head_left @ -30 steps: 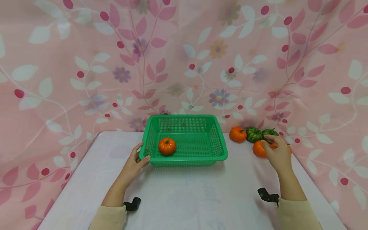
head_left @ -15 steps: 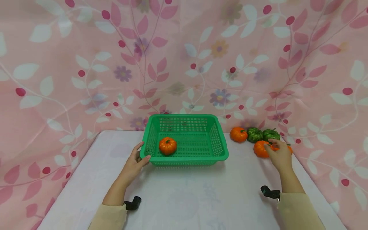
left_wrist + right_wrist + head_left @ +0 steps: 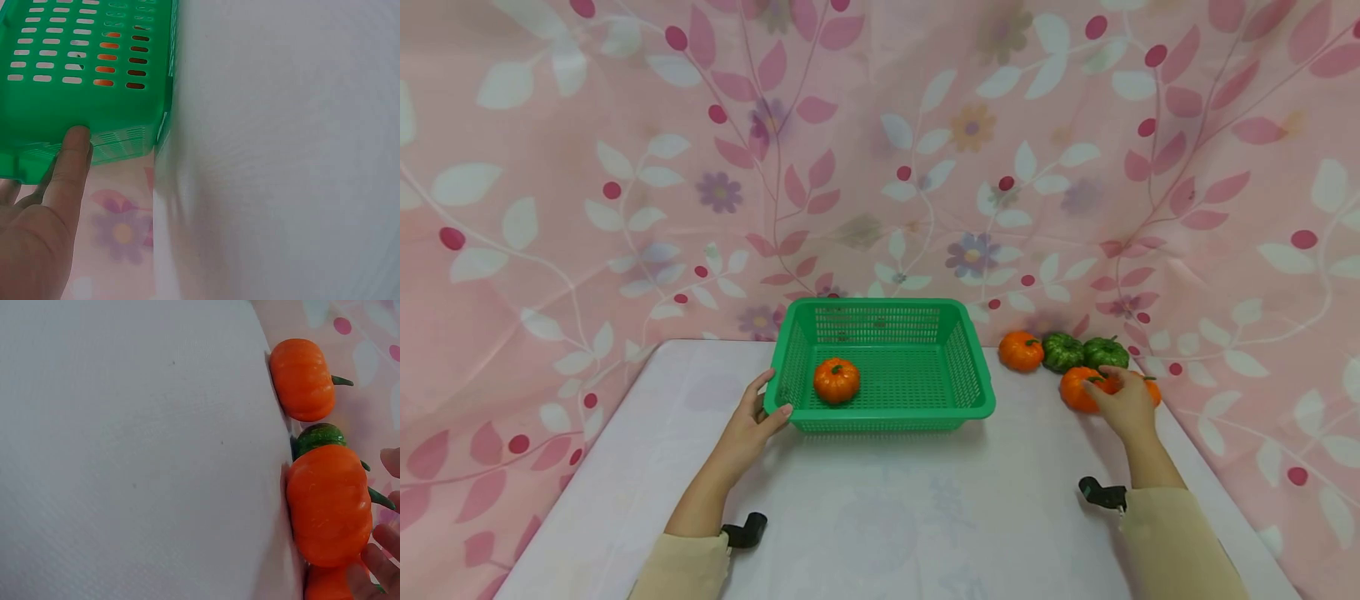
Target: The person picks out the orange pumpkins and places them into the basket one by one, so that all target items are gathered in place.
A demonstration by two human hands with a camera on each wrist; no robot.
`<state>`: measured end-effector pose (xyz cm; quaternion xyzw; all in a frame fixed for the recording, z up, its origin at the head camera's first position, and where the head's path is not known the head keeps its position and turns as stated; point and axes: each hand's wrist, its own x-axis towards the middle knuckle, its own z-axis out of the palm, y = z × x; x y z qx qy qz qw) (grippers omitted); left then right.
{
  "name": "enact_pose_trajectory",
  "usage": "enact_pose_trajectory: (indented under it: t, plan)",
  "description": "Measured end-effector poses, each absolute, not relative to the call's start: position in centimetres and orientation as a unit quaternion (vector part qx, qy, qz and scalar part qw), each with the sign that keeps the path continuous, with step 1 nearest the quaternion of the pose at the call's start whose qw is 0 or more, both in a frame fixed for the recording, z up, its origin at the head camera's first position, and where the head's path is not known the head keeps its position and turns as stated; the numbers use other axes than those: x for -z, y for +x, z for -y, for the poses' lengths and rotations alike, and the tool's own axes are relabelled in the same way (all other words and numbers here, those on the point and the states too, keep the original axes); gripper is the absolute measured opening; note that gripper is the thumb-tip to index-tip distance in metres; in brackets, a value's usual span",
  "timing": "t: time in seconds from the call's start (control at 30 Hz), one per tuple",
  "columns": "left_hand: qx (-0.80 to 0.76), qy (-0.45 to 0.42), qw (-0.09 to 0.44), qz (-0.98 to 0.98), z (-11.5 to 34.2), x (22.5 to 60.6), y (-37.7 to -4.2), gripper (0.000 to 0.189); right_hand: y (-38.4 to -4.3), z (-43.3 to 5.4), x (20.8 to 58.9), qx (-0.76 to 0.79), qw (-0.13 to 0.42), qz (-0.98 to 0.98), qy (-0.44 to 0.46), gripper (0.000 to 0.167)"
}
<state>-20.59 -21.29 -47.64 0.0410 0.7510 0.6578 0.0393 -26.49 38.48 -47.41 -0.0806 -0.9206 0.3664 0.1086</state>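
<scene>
My left hand (image 3: 749,425) holds the front left corner of a green plastic basket (image 3: 880,414), its thumb at the front rim and its fingers on the left side. Inside the basket lies one small orange pumpkin (image 3: 837,382). At the right, my right hand (image 3: 1131,410) hovers over a front orange pumpkin (image 3: 1078,392), thumb and fingers spread about its green stem (image 3: 381,499). Another orange pumpkin (image 3: 1153,392) is partly hidden behind that hand. In the right wrist view, the fingertips (image 3: 387,537) are close beside the front pumpkin.
Behind the front pumpkins stand two dark green pumpkins (image 3: 1063,352) and another orange pumpkin (image 3: 1021,351), near the back edge of the white table (image 3: 880,508). A floral pink cloth (image 3: 880,167) hangs behind and at both sides. A black wrist camera (image 3: 745,531) sits on each wrist.
My right hand has come lower and slightly forward onto the front orange pumpkins, uncovering the right green one. My left hand and the basket stay in place.
</scene>
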Motion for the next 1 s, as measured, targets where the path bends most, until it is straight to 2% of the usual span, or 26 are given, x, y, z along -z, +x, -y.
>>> enact_pose_trajectory:
  t: [0.5, 0.83, 1.0]
  plan:
    - [-0.654, 0.043, 0.037, -0.754, 21.34, 47.78, -20.59, 0.078, -27.01, -38.53, 47.49, -0.351, 0.056, 0.931, -0.081, 0.076]
    - [-0.652, 0.044, 0.033, -0.756, 21.45, 47.92, -20.63, 0.079, -26.99, -38.24, 47.26, -0.350, -0.012, 0.931, -0.099, 0.087]
    - [-0.660, 0.043, 0.032, -0.750, 21.38, 47.87, -20.59, 0.078, -26.71, -38.13, 46.97, -0.356, -0.025, 0.929, -0.095, 0.089]
